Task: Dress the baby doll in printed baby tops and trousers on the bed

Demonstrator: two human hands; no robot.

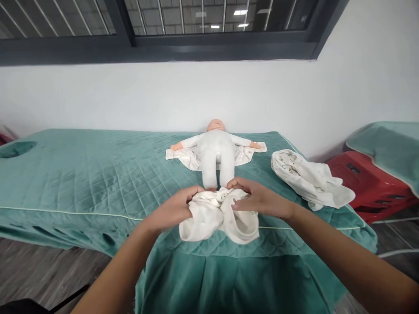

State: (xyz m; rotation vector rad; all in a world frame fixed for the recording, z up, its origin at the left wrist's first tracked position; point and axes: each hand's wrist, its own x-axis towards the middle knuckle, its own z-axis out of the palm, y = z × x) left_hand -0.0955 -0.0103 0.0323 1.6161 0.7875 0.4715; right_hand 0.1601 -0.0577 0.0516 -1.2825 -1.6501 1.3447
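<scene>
Both my hands grip a pair of small white baby pants, bunched at the waist, at the near edge of the bed. My left hand pinches the left side of the gathered cloth. On the right side, my right hand holds it with the fingers curled over the top. Just beyond lies a baby doll on its back, with a white cloth body, arms spread and legs toward me. An opened white garment is spread under its back and arms. The doll's feet are partly hidden behind my hands.
A green quilted cover drapes the bed. To the right of the doll lies a crumpled white patterned cloth. Red plastic stools stand beyond the bed's right end, partly under another green cover. Behind is a white wall below a barred window.
</scene>
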